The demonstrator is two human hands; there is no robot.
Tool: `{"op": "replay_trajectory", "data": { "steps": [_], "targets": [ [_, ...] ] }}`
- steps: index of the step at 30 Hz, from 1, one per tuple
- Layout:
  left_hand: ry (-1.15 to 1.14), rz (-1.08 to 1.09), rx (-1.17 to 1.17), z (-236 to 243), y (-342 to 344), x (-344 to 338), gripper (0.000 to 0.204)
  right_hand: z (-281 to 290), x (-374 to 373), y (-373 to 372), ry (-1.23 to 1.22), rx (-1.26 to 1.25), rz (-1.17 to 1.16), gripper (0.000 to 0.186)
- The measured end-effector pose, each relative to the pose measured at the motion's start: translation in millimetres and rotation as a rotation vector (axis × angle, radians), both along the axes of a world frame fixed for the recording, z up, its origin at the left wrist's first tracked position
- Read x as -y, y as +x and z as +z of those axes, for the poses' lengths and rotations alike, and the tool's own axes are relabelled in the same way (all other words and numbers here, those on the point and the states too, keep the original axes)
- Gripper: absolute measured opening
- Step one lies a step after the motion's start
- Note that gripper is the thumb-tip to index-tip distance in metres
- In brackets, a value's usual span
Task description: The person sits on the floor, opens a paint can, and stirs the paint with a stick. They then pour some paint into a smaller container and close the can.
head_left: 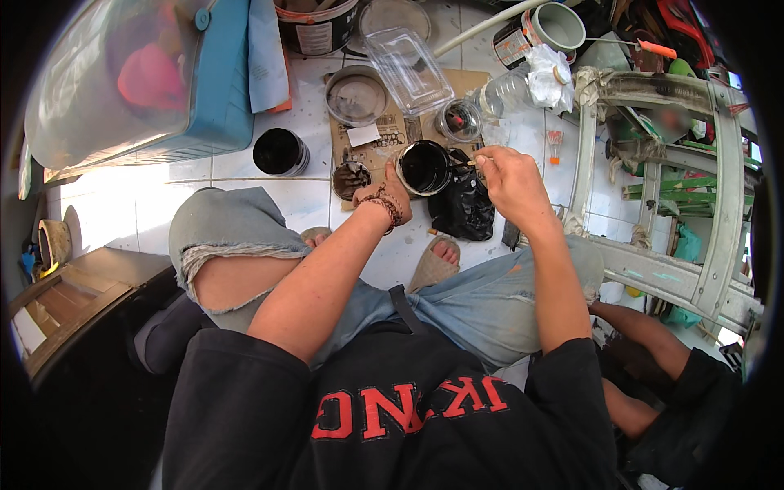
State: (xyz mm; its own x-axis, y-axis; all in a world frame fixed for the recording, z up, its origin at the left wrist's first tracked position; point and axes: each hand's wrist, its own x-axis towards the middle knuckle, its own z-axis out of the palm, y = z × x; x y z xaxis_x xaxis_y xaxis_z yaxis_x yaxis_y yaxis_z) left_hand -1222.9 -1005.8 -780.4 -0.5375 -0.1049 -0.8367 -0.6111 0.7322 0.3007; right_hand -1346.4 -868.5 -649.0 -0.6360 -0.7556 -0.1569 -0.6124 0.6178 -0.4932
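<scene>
1. The left hand (390,196) grips the side of a small black can (425,167), which stands on a sheet of cardboard (384,131) on the white tiled floor (245,184).
2. The right hand (510,180) is closed on a thin stick (465,161) that reaches to the can's rim.
3. A black plastic bag (464,208) lies just beside the can.
4. Another black can (279,152) stands well to the left.

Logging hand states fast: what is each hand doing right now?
Left hand: closed, gripping the rim of the black can.
Right hand: closed, fingers pinching a thin stick at the can.
</scene>
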Motion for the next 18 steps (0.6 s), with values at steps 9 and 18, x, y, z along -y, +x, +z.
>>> {"op": "replay_trajectory", "data": {
  "steps": [9, 18],
  "targets": [
    [0.017, 0.007, -0.007, -7.5, 0.3, -1.7, 0.105, 17.4, -9.8, -5.7, -0.089, -0.052, -0.006, 0.02],
    [0.02, -0.006, -0.047, -26.4, 1.8, -3.2, 0.101, 9.8, 0.7, 2.0, -0.168, 0.027, 0.017, 0.021]
  ]
}}
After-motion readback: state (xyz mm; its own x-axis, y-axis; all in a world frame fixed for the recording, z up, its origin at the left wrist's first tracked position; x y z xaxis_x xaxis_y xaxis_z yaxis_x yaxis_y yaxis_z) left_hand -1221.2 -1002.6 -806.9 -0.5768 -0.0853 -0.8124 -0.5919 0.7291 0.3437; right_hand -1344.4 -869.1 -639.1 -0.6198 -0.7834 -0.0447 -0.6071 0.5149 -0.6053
